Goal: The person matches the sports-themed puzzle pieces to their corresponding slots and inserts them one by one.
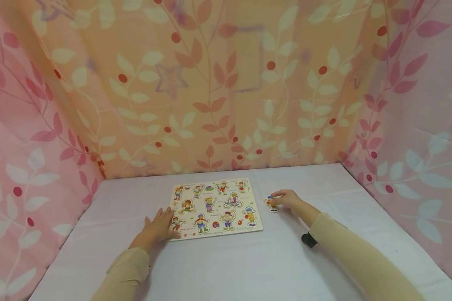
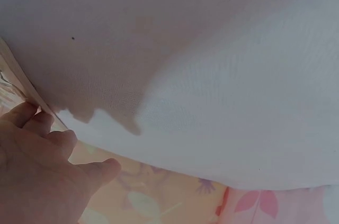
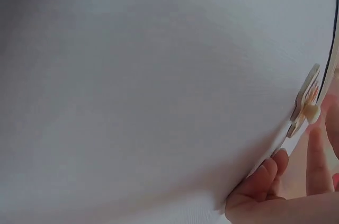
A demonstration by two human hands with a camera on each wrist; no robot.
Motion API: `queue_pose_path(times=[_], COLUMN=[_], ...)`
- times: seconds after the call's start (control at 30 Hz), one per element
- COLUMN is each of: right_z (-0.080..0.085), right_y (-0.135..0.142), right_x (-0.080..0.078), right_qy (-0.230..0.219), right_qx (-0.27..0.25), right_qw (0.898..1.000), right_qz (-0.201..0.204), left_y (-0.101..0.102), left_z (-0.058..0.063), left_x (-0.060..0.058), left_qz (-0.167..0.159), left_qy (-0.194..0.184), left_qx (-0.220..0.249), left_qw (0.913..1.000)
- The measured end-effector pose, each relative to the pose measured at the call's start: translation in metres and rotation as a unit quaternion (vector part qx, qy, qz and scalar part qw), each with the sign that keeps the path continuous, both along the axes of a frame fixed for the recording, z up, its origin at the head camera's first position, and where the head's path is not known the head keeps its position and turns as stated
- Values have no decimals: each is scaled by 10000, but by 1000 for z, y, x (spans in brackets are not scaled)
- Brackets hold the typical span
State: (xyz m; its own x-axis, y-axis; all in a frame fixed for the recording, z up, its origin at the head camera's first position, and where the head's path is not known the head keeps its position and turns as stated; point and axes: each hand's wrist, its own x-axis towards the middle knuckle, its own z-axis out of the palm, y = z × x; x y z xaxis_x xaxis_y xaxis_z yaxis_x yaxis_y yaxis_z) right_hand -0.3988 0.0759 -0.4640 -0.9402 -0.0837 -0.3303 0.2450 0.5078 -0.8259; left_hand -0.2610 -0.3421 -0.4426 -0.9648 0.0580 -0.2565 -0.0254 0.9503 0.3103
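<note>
Near the lower middle of the head view, on the white cloth-covered surface (image 1: 248,259): a flat cream wooden puzzle board (image 1: 215,207) printed with small cartoon sports figures, its long edge toward the person. Left hand (image 1: 159,228) laid flat on the board's lower-left corner, fingers straight and spread, nothing gripped, seemingly steadying it; same flat pose at the lower left of the left wrist view (image 2: 37,166), beside the board's thin edge. Just right of the board and apart from it, right hand (image 1: 286,198), fingertips pinching a small cut-out figure puzzle piece (image 1: 271,203). Right wrist view, right edge: that piece (image 3: 306,105) tilted off the cloth, held by its peg between finger and thumb, other fingers curled beneath. Behind and at both sides, pink and orange leaf-patterned curtains (image 1: 226,92).

Step in hand, as judged: one piece lifted out or picked up beside the board, the rest seated in their slots. Next move likely calls for carrying the piece over its matching recess, turning it to match the outline, and lowering it level while the left hand keeps the board from sliding.
</note>
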Motion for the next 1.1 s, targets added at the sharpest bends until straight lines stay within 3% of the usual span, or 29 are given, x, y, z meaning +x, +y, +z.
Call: queue_pose_path(times=[0.23, 0.53, 0.93, 1.1], right_z=[-6, -5, -3, 5], right_y=[-4, -8, -7, -9], right_x=[-6, -7, -4, 6], right_qy=[422, 348, 69, 24], right_qx=[443, 781, 276, 255], right_qw=[9976, 9963, 9993, 9995], right_qz=[336, 111, -247, -192], left_y=[0, 1, 0, -2], left_z=[3, 2, 0, 1], left_x=[3, 4, 8, 9], left_qz=[9, -62, -211, -315], left_qy=[-34, 164, 349, 352], left_qx=[-28, -237, -237, -105], left_qw=[10000, 9996, 9989, 9988])
